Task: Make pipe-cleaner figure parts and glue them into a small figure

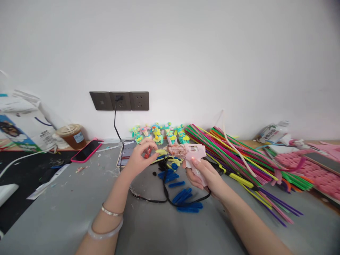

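My right hand (203, 173) grips a pale pink hot glue gun (196, 152) with a small red light lit on its side. Its nozzle end, crusted with brownish residue, points left toward my left hand (143, 154). The fingers of that hand are pinched on a small pale yellow pipe cleaner piece (160, 151), right by the nozzle. A small red item (147, 153) shows among these fingers; whether it is held I cannot tell. Below the gun lie short blue pipe cleaner pieces (183, 195), and a black cord (166, 184) loops over the table.
Several colourful pipe cleaner figures (157, 134) stand along the wall. Long pipe cleaners (233, 152) are heaped at right, beside yellow-handled scissors (240, 180). At left are a pink-cased phone (86, 151) and a drink cup (75, 136). A wall socket (119, 101) holds a plug.
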`<action>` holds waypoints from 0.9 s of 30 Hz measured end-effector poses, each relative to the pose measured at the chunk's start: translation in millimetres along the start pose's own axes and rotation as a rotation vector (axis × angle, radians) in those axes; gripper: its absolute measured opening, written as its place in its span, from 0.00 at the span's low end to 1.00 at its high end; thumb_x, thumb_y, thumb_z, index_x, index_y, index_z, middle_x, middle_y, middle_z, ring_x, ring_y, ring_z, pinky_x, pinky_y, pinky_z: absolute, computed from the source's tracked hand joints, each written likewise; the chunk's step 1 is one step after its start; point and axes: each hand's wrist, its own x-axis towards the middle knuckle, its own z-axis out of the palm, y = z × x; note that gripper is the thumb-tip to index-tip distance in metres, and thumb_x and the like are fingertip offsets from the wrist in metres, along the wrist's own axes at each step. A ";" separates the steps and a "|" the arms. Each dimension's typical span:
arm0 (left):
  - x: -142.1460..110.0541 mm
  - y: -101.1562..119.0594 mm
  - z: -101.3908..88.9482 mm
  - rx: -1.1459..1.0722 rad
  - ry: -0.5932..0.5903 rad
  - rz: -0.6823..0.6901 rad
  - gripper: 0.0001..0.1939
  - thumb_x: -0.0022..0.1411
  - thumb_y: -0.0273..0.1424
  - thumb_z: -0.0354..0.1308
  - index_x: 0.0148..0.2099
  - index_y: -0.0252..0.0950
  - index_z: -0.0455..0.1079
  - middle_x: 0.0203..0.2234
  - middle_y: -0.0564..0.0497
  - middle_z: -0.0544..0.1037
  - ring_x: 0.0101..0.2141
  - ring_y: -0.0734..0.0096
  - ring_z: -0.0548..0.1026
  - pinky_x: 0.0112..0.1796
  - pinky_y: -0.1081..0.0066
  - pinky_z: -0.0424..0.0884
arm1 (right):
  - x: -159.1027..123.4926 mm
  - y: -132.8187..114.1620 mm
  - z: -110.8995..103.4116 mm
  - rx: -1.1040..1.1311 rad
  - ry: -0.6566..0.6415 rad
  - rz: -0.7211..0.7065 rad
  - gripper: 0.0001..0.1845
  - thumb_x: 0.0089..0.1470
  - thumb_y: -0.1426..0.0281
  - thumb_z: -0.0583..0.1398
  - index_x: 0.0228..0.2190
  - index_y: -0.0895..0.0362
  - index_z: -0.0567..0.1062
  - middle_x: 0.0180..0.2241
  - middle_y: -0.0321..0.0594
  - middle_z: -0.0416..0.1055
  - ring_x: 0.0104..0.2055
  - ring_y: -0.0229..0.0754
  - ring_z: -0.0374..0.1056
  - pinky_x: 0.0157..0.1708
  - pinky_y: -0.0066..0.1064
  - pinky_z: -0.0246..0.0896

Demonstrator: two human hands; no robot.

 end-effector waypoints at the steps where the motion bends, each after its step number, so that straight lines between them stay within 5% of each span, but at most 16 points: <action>1: -0.3 0.2 0.5 -0.001 -0.004 0.002 0.01 0.60 0.28 0.57 0.34 0.37 0.68 0.36 0.48 0.69 0.40 0.66 0.69 0.33 0.72 0.66 | -0.2 0.2 0.6 -0.001 -0.007 0.006 0.23 0.57 0.51 0.56 0.33 0.60 0.68 0.13 0.25 0.55 0.12 0.28 0.45 0.12 0.23 0.39; 27: 0.2 -1.8 -0.5 0.010 0.008 0.020 0.01 0.59 0.29 0.58 0.35 0.37 0.69 0.37 0.47 0.69 0.40 0.66 0.69 0.33 0.72 0.67 | 0.3 1.8 -2.2 -0.055 -0.040 0.015 0.22 0.59 0.51 0.55 0.32 0.60 0.69 0.13 0.25 0.55 0.12 0.28 0.46 0.13 0.23 0.42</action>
